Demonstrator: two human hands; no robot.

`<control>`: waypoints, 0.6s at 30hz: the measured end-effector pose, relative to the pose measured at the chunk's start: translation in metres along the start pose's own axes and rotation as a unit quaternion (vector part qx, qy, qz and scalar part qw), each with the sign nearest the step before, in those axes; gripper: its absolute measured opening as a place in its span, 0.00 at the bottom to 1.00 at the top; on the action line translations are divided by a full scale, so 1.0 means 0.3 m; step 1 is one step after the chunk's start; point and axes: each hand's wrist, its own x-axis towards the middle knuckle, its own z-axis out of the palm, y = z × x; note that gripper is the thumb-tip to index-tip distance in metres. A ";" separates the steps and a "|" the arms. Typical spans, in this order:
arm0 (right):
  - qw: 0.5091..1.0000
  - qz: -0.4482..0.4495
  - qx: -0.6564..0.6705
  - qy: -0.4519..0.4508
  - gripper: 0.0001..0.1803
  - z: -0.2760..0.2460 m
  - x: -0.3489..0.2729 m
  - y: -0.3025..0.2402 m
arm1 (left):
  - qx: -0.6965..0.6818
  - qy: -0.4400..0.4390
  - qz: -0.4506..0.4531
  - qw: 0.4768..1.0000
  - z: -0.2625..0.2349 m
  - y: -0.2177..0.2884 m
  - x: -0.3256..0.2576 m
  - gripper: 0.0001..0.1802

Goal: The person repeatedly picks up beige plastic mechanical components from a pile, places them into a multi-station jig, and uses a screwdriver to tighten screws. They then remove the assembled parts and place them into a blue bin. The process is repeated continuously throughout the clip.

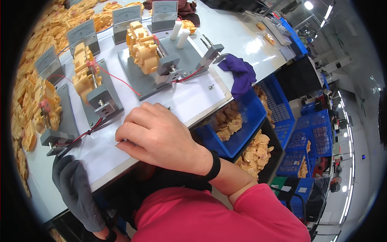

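My left hand [74, 185], in a grey glove, lies at the table's front left edge with fingers stretched forward and holds nothing I can see. Its fingertips are beside the leftmost grey clamp fixture [66, 117], which bears a yellow plastic gear housing [45, 105]. My bare right hand [155, 135] hovers over the white sheet [107, 159] near the front edge. Its fingers are curled, thumb close to the index finger, with nothing showing between them; the palm is hidden. Ahead stand a second yellow housing [82, 74] and a taller yellow gear assembly [143, 50] on grey fixtures.
Several panel meters [82, 35] line the back, with red wires running to the fixtures. Yellow parts [22, 105] are heaped at left. A purple cloth [238, 73] lies at the right edge. Blue crates [242, 143] of yellow parts stand right of the table.
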 end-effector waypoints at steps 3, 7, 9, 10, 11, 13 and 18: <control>1.000 0.001 0.003 -0.005 0.09 -0.006 0.004 -0.003 | 0.012 -0.002 0.019 1.000 -0.003 0.008 0.004 0.09; 1.000 0.004 0.004 -0.013 0.09 -0.004 0.006 -0.004 | 0.013 0.010 0.020 1.000 0.002 0.012 0.003 0.08; 1.000 0.008 0.003 -0.020 0.08 -0.006 0.008 -0.006 | 0.012 0.015 0.022 1.000 0.007 0.026 0.005 0.07; 1.000 0.010 0.004 -0.023 0.07 -0.008 0.010 -0.006 | 0.013 0.013 0.018 1.000 0.007 0.031 0.006 0.07; 1.000 0.009 0.000 -0.027 0.07 -0.009 0.009 -0.004 | 0.014 0.011 0.013 1.000 0.007 0.035 0.008 0.07; 0.999 0.007 -0.011 -0.037 0.07 -0.012 0.009 0.000 | 0.008 0.017 0.007 1.000 0.014 0.039 0.010 0.07; 0.999 0.003 -0.012 -0.045 0.07 -0.012 0.012 -0.006 | 0.006 0.031 0.000 0.999 0.010 0.041 0.005 0.07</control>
